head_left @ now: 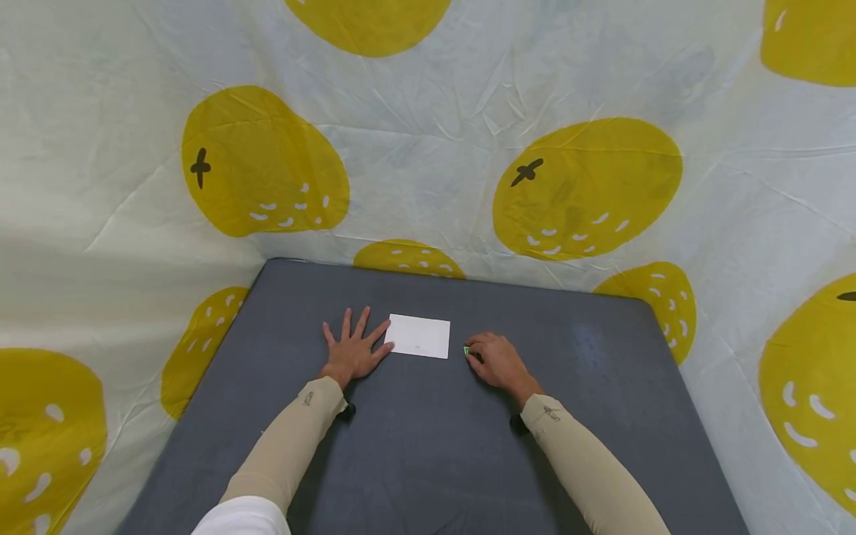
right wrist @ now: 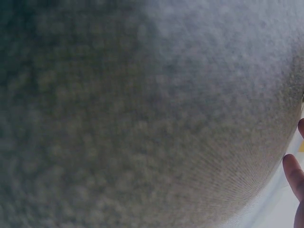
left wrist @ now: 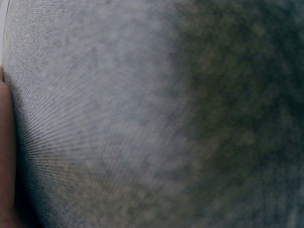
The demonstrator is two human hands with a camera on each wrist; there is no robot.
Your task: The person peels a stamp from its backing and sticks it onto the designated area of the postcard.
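Note:
A white sheet, paper or card (head_left: 421, 334), lies flat on the dark grey table, with a small faint mark near its lower edge. My left hand (head_left: 354, 353) rests palm down with its fingers spread; its thumb and index finger touch the sheet's left edge. To the right of the sheet, my right hand (head_left: 496, 362) has its fingers curled and pinches a small green object (head_left: 467, 350), mostly hidden by the fingers, so its kind cannot be told. The left wrist view is mostly blurred tabletop; two fingertips (right wrist: 293, 173) show at the edge of the right wrist view.
The dark grey padded table (head_left: 414, 453) has rounded far corners. Behind and beside it hangs a pale cloth (head_left: 428, 178) printed with large yellow fruit. Dark wrist cameras sit under both beige sleeves (head_left: 582, 453), close to the tabletop.

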